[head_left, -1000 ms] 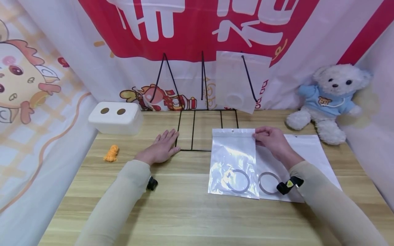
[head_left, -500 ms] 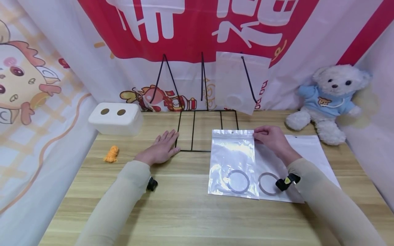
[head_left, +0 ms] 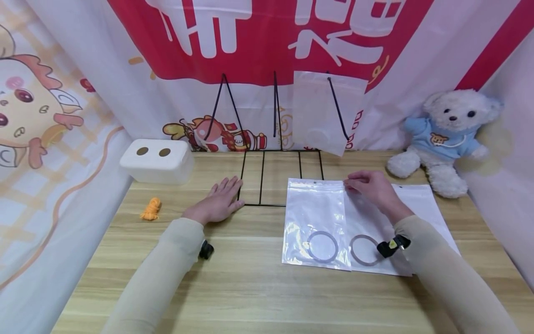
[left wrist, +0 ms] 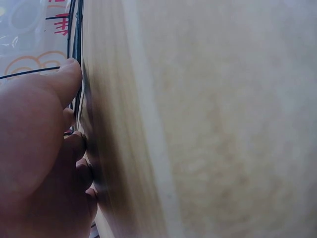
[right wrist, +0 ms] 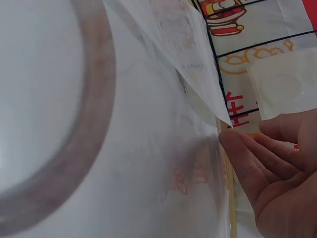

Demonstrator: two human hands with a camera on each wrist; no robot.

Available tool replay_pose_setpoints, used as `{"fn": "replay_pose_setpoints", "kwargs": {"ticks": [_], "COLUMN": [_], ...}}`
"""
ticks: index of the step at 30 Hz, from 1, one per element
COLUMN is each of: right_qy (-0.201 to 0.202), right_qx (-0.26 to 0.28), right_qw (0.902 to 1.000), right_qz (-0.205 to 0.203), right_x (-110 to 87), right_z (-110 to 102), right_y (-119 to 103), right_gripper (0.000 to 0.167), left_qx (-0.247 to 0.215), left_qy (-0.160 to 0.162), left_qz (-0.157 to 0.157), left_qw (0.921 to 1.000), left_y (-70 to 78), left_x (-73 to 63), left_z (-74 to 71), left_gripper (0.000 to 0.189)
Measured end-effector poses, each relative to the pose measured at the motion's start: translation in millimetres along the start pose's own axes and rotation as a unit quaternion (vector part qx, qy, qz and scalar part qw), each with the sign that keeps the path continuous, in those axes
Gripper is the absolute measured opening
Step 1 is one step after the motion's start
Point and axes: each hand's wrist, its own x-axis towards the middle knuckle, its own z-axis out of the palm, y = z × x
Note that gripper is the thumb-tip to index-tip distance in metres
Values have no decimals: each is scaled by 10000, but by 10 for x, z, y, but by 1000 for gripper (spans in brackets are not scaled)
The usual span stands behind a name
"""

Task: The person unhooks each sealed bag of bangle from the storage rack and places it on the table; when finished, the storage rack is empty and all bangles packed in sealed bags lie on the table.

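My right hand (head_left: 371, 190) is at the top right corner of a clear-fronted zip-lock bag (head_left: 314, 208), thumb and fingertips pinching that corner. A grey ring (head_left: 323, 247) shows in the bag's lower part. Partly under it lies a larger white zip-lock bag (head_left: 421, 204) with a similar ring (head_left: 365, 249). In the right wrist view the raised bag corner (right wrist: 210, 101) meets the thumb tip. My left hand (head_left: 219, 202) lies palm down with fingers spread, fingertips and thumb at the left bar of a black wire rack (head_left: 260, 185). The bag overlaps the rack's right front.
One white bag (head_left: 313, 106) hangs on the rack's right upright. A white box with two holes (head_left: 156, 162) and an orange cord bundle (head_left: 151, 208) lie at the left. A teddy bear (head_left: 448, 134) in a blue top sits at the back right, before the curtain.
The zip-lock bag's top edge has come down slightly toward the table at my right hand. My left hand and the other things have stayed put.
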Motion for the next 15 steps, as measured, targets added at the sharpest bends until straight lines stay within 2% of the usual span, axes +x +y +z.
{"fn": "replay_pose_setpoints", "kwargs": {"ticks": [8,15], "right_qy": [106,834], "right_qx": [546,680], "right_qw": [9968,9891], "right_qz": [-578,-1005], "right_x": [-37,-93], "right_z": [-66,-142], "right_y": [18,-121], "right_gripper": [45,44], "left_qx": [-11,85], "left_qy": [-21,14], "left_qz": [3,-7], "left_qw": [10000,10000], "left_y": [25,34], "left_x": [-5,-8], "left_z": [-12,-11], "left_gripper": [75,74]}}
